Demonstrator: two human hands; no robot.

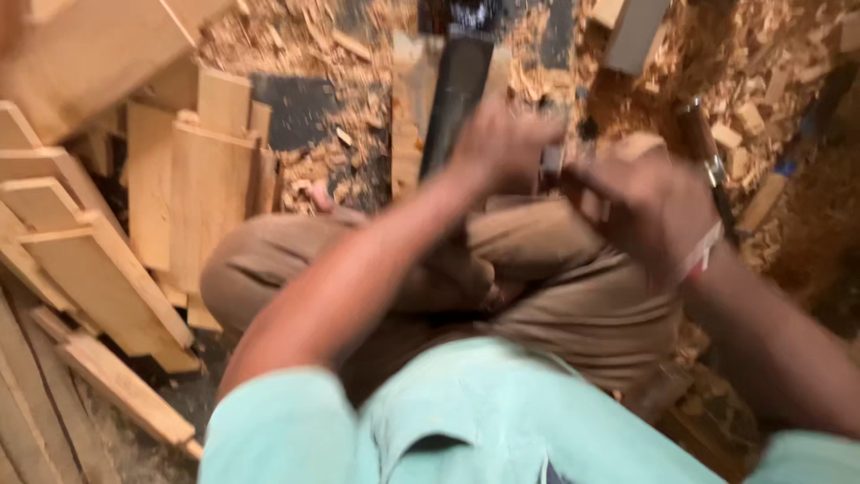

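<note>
A woodworking shop, worked at floor level. Pale wood shavings and chips [358, 143] strewn thick over the dark floor [296, 112]. Cut, unfinished planks [193, 193] stacked and leaning along the left edge, more boards [98, 278] lying lower left. Small offcut blocks [743, 121] scattered among the chips at upper right. No bench visible; sitting cross-legged amid the debris.

Blurred hands [573, 170] over wood shavings [331, 116]

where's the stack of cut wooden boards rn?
Head view, left side: the wooden boards lie piled on the floor beside the person's bent knee, with wood shavings scattered just beyond them.
</note>
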